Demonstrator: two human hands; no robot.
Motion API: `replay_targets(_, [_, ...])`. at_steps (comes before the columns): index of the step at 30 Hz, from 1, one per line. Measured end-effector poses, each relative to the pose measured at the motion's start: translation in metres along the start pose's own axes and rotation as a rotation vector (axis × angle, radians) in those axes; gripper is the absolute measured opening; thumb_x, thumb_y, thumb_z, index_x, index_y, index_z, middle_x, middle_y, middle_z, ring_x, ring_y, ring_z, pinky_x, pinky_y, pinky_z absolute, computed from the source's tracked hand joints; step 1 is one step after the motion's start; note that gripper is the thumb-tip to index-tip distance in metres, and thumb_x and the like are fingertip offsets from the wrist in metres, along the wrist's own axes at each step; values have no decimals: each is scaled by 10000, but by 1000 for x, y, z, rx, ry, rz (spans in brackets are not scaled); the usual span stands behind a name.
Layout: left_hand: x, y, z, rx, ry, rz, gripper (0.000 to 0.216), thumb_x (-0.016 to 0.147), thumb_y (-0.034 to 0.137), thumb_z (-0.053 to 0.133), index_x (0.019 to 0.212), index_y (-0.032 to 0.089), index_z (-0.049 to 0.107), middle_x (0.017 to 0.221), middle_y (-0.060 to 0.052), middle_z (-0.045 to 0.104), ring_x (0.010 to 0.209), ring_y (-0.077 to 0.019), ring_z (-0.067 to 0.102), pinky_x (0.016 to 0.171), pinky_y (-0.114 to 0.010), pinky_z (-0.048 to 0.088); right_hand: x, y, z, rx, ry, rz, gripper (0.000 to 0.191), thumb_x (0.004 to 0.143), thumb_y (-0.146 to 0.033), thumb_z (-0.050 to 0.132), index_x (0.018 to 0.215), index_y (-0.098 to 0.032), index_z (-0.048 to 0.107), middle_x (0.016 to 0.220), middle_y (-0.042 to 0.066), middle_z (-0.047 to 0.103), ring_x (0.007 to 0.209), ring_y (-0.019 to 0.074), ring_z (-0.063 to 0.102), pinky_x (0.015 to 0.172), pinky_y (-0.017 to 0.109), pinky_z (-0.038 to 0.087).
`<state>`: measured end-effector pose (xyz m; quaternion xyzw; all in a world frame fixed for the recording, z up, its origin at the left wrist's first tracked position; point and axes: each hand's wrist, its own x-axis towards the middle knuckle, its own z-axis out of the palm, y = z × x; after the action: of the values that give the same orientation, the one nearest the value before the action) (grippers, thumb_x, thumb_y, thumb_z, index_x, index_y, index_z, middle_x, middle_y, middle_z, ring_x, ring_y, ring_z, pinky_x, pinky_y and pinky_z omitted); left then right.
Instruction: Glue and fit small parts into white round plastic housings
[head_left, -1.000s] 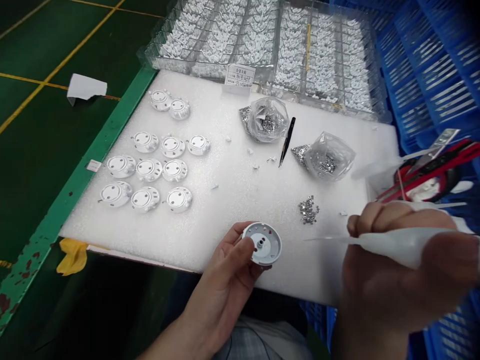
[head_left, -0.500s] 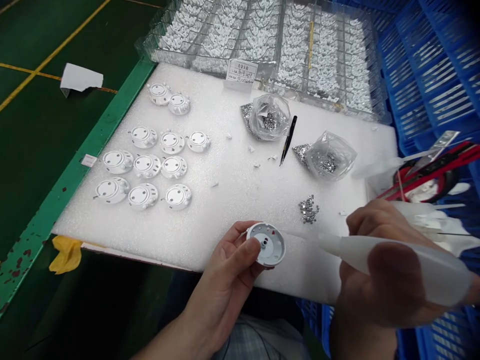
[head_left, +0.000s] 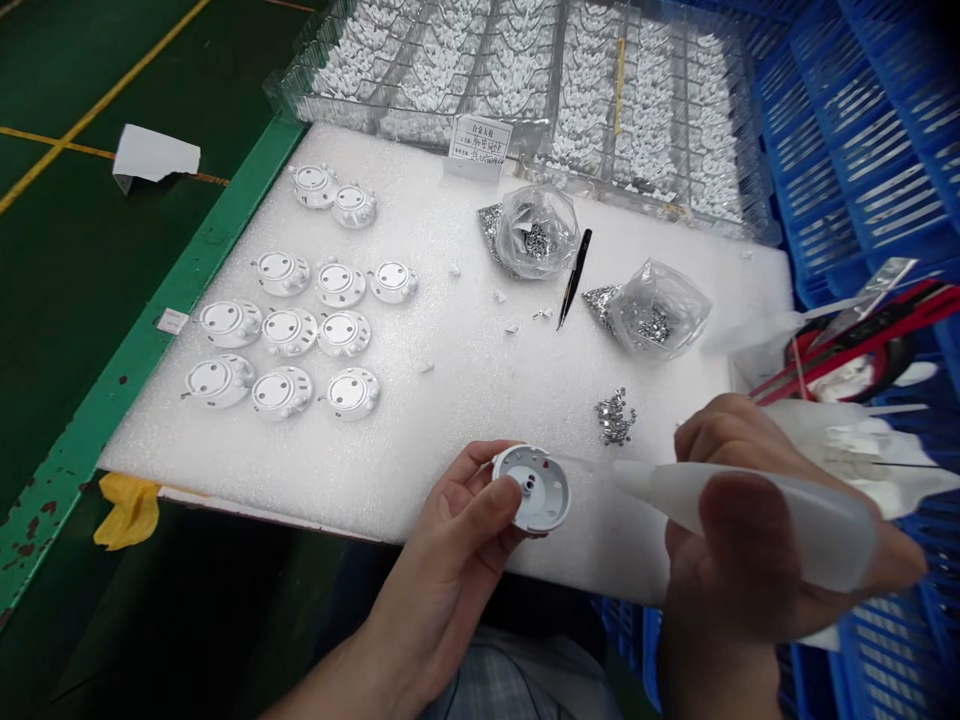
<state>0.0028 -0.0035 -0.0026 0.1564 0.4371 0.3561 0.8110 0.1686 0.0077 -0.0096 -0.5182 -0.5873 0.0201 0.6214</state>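
Note:
My left hand point(head_left: 465, 540) is closed on a round white plastic cup-shaped part point(head_left: 551, 500), its hollow side up and my thumb over the rim. Inside it are a small central post and a red mark. My right hand point(head_left: 735, 540) is wrapped round a translucent squeeze bottle point(head_left: 817, 525), held sideways. The bottle's thin nozzle points left and its tip reaches the part's right rim; whether it touches cannot be made out. Beyond my hands lies a small heap of shiny metal bits point(head_left: 616, 416). Several finished-looking white round pieces point(head_left: 282, 392) stand in rows at the left.
Two plastic bags of metal bits, a near one point(head_left: 660, 310) and a far one point(head_left: 536, 235), flank black tweezers point(head_left: 575, 280). Clear trays point(head_left: 559, 90) of small white parts line the back. Red-handled scissors point(head_left: 862, 340) and blue crates point(head_left: 862, 130) are at the right.
My right hand has moved left with the squeeze bottle, bringing its nozzle nearer the white part. My left hand keeps its hold in about the same place. The view has shifted slightly.

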Motion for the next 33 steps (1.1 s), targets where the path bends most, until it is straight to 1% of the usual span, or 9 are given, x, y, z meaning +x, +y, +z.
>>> replay_targets(8, [1,0,2,-108,22,-50,449,750,489,939,1000,185,722,926,-36,697,852,-187,669,800,-286,567,0,0,-1,18,-32,13,561,998,-325,643,585,-216,279,577,-37,218,525,111,224,598,351,136])
replay_targets(17, [1,0,-2,-15,-4,-21,408,811,522,880,1021,206,729,968,-54,721,928,-237,696,828,-332,580,0,1,-2,16,1,7,604,991,-328,657,561,-202,251,556,-35,203,530,113,229,599,358,154])
replay_targets(19, [2,0,-2,-73,-10,-41,413,786,506,907,1014,209,734,952,-38,712,897,-209,681,815,-303,574,2,0,-4,78,22,90,601,993,-396,650,543,-207,300,548,-33,222,523,123,263,588,356,170])
replay_targets(21, [3,0,-1,-186,-14,-77,427,729,465,963,988,207,743,920,-13,699,841,-159,652,790,-247,563,5,2,-7,191,61,265,573,977,-542,643,561,-218,418,568,-25,296,552,148,345,585,352,231])
replay_targets(23, [4,1,0,-281,-17,-106,424,691,418,998,961,201,753,891,3,694,802,-123,627,766,-201,550,6,8,-11,280,82,460,502,948,-645,629,677,-226,576,649,-9,427,632,175,443,612,347,321])
replay_targets(25, [4,1,1,-325,-16,-120,403,690,391,1004,947,195,763,872,4,700,786,-115,621,753,-186,546,4,14,-15,240,1,590,412,933,-632,652,869,-228,696,795,22,576,753,199,549,681,348,402])
replay_targets(27, [3,2,2,-345,-8,-126,380,694,373,1004,935,191,774,869,3,711,791,-119,627,753,-187,549,0,20,-18,99,-132,615,324,922,-548,705,1005,-237,745,958,49,686,879,220,624,754,355,447])
replay_targets(29, [3,3,1,-359,-2,-126,359,698,361,1003,924,188,784,870,3,718,801,-121,632,759,-189,552,-5,21,-19,-75,-265,572,250,906,-466,757,1045,-259,762,1063,46,733,945,222,654,798,354,473])
replay_targets(33, [2,3,0,-374,4,-115,362,673,359,1015,893,176,794,839,10,704,768,-111,613,734,-183,547,-10,21,-9,-316,-406,422,166,897,-365,776,1040,-281,768,1072,26,743,911,196,678,777,332,529])
